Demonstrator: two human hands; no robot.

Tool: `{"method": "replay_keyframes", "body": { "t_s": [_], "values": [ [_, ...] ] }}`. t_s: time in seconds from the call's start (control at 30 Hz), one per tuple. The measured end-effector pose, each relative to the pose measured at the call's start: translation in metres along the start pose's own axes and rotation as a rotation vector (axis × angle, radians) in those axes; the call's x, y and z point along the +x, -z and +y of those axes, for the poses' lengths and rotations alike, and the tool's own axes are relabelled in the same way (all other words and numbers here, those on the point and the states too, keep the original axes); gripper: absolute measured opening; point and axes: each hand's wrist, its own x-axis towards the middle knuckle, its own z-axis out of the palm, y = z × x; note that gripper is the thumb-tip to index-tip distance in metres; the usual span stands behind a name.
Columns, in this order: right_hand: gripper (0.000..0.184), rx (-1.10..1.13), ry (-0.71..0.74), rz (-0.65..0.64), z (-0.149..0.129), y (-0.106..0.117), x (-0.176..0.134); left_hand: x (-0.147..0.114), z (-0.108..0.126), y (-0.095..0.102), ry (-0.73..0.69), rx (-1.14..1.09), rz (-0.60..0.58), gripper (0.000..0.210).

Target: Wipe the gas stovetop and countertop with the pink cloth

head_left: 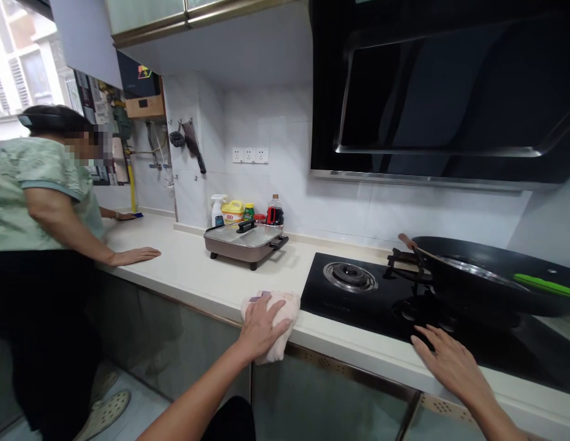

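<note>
The left hand [262, 324] lay palm down on a pale pink cloth [291, 310]. The cloth was on the front edge of the white counter [183, 266], just beside the black stove [326, 300], and part of it hung down over the edge. The fingers were spread over the top of the cloth — I cannot tell if they squeezed it. The right hand [452, 362] held nothing. Its fingers were loose and a bit apart, at the front edge of the stove, and I cannot tell if they touched it.

A big black wok [468, 285] sat on the right part of the stove, and a round burner [350, 277] was bare on the left. A brown electric pan [239, 249] with a glass lid stood on the counter. Behind it were a spray bottle [217, 212], a yellow tub [232, 211] and a dark bottle [276, 214]. Far to the left, another person [50, 184] leaned in — one palm was flat on the counter.
</note>
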Motion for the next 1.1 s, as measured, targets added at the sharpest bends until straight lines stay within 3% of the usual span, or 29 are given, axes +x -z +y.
{"method": "replay_keyframes", "body": {
  "t_s": [0.23,0.33,0.43,0.53,0.67,0.77,0.87,1.1],
  "values": [
    [0.078,0.006,-0.004,0.000,-0.004,0.004,-0.005,0.040,-0.063,0.043,0.285,0.028,-0.162,0.058],
    [0.075,0.000,0.009,0.003,-0.003,0.003,-0.006,0.064,-0.076,0.059,0.395,0.060,-0.227,0.061],
    [0.077,-0.026,0.028,0.018,-0.002,0.003,-0.005,0.088,-0.059,0.053,0.448,0.085,-0.244,0.074],
    [0.077,-0.031,0.019,0.022,-0.004,0.007,-0.005,0.105,-0.011,0.023,0.435,0.079,-0.278,0.092],
    [0.074,-0.008,-0.006,-0.015,-0.007,0.013,-0.006,0.108,0.065,-0.016,0.189,-0.076,-0.310,0.099],
    [0.076,-0.012,-0.003,-0.008,-0.002,0.011,-0.006,0.102,0.094,-0.024,0.106,-0.129,-0.277,0.092],
    [0.075,-0.029,0.029,-0.001,0.005,0.006,-0.003,0.091,0.092,-0.019,0.059,-0.142,-0.257,0.075],
    [0.069,-0.052,0.049,0.009,0.008,0.003,-0.005,0.053,0.049,0.006,-0.078,-0.187,-0.229,0.064]
  ]
}}
